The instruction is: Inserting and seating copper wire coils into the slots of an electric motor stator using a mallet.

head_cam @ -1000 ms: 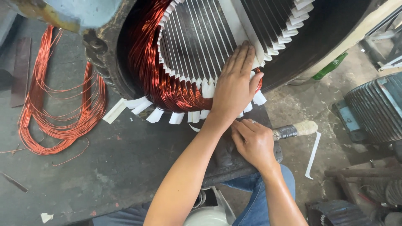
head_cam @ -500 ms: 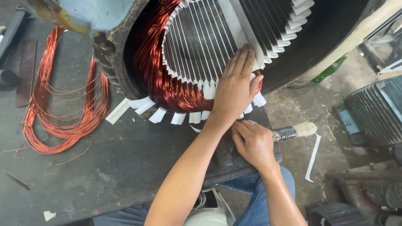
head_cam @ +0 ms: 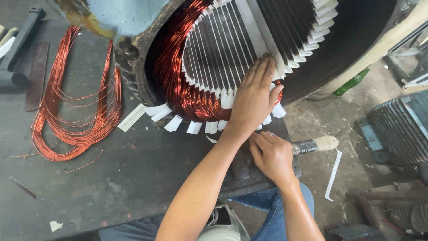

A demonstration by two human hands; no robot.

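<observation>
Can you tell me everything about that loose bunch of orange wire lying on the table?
The loose bundle of thin coppery-orange wire is a long, narrow coil of many shiny strands. It lies flat on the dark, stained workbench, left of the big motor housing. A few strands stray outward at its lower end. Neither hand touches it.

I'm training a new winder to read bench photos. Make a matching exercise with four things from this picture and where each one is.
Things:
1. left hand
2. right hand
3. loose hank of copper wire
4. green plastic bottle

Places:
A. on the floor beside the big motor housing
B. flat on the slotted stator core
C. on the dark bench, far left
D. by the wooden tool handle

Pairs: 1-B, 2-D, 3-C, 4-A
</observation>
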